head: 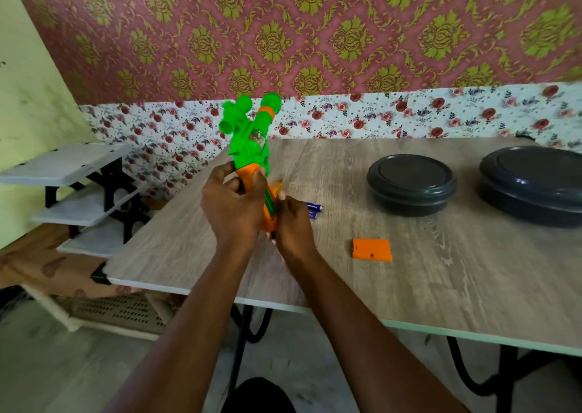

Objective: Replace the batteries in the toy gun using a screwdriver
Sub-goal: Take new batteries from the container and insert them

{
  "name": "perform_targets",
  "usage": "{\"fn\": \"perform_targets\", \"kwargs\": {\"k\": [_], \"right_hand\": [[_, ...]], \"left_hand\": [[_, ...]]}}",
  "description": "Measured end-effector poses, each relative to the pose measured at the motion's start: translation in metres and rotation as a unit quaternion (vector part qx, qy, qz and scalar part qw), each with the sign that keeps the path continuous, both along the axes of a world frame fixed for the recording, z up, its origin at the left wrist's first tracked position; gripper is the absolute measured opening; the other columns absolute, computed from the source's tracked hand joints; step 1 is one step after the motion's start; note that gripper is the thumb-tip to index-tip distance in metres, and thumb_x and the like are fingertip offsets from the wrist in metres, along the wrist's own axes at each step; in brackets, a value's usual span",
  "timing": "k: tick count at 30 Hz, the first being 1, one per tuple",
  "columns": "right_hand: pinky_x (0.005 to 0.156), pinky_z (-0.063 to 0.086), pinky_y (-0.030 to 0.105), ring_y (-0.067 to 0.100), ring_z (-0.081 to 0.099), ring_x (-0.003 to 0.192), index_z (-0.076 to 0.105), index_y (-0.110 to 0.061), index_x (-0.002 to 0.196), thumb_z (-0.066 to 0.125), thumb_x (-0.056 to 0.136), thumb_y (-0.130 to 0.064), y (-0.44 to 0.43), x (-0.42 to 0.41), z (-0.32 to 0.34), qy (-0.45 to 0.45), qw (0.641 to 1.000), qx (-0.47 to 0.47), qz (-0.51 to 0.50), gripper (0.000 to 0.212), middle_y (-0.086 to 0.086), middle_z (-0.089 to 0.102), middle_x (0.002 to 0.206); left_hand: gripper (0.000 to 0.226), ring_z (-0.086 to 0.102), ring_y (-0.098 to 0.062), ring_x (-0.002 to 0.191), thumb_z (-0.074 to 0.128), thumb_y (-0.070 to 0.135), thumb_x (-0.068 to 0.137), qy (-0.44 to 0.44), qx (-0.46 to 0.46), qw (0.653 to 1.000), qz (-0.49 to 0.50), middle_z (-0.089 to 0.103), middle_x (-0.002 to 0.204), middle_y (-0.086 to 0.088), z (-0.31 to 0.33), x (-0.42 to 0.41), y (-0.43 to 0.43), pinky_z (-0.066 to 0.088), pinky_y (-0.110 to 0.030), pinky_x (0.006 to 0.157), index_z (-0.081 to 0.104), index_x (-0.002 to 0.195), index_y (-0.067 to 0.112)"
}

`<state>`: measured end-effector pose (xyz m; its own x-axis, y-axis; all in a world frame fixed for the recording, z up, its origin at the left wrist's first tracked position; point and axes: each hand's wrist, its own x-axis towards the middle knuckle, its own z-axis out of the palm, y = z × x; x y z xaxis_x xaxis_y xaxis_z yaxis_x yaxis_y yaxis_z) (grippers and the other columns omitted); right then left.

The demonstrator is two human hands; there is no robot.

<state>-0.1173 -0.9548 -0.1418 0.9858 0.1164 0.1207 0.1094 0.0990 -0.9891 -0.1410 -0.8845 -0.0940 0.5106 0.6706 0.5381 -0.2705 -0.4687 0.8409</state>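
Gripping toy gun with left hand, fingers curled round its orange body, muzzle up; pinching its handle with right hand.

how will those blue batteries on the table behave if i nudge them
The blue batteries look cylindrical and lie on their sides on the flat table, so a nudge would probably roll them. They seem smooth, so perhaps slippery to pinch. Small and rigid, they should lift without bending.

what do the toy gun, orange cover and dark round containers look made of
Toy gun: moulded plastic, bright green and orange, slight gloss. Orange cover: likely the same plastic, flat, with a screw hole. Dark containers: probably plastic, smooth with soft sheen.
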Motion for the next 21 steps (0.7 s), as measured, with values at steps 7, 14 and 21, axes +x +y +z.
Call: {"fn": "perform_targets", "kwargs": {"k": [7, 14, 21], "right_hand": [[0.066, 0.043, 0.035, 0.017, 0.056, 0.068, 0.06, -0.013, 0.083, 0.032, 0.112, -0.032, -0.006, -0.002, 0.003, -0.098, 0.993, -0.063, -0.034, 0.044, 0.004, 0.06, 0.073], [0.066, 0.049, 0.047, 0.024, 0.058, 0.065, 0.057, -0.013, 0.075, 0.031, 0.107, -0.042, -0.002, 0.0, 0.0, -0.107, 0.992, -0.063, -0.038, 0.05, 0.011, 0.06, 0.068], [0.065, 0.05, 0.05, 0.024, 0.058, 0.063, 0.056, -0.02, 0.073, 0.031, 0.108, -0.042, -0.001, 0.0, -0.001, -0.12, 0.989, -0.086, -0.01, 0.048, 0.013, 0.062, 0.068]], "left_hand": [[0.047, 0.077, -0.021, 0.089, 0.077, 0.016, 0.087, -0.029, -0.247, 0.952, -0.179, 0.076, 0.103, -0.007, 0.018, 0.012, 0.007, 0.065, -0.041, 0.079, 0.059, 0.129, 0.006], [0.044, 0.069, -0.027, 0.116, 0.066, 0.023, 0.097, -0.027, -0.265, 0.922, -0.282, 0.068, 0.133, -0.008, 0.017, 0.019, 0.007, 0.057, -0.041, 0.087, 0.056, 0.14, 0.016], [0.041, 0.075, -0.036, 0.083, 0.057, 0.022, 0.105, -0.018, -0.283, 0.914, -0.291, 0.06, 0.135, -0.025, 0.021, 0.02, 0.011, 0.059, -0.037, 0.058, 0.046, 0.144, 0.031]]}}
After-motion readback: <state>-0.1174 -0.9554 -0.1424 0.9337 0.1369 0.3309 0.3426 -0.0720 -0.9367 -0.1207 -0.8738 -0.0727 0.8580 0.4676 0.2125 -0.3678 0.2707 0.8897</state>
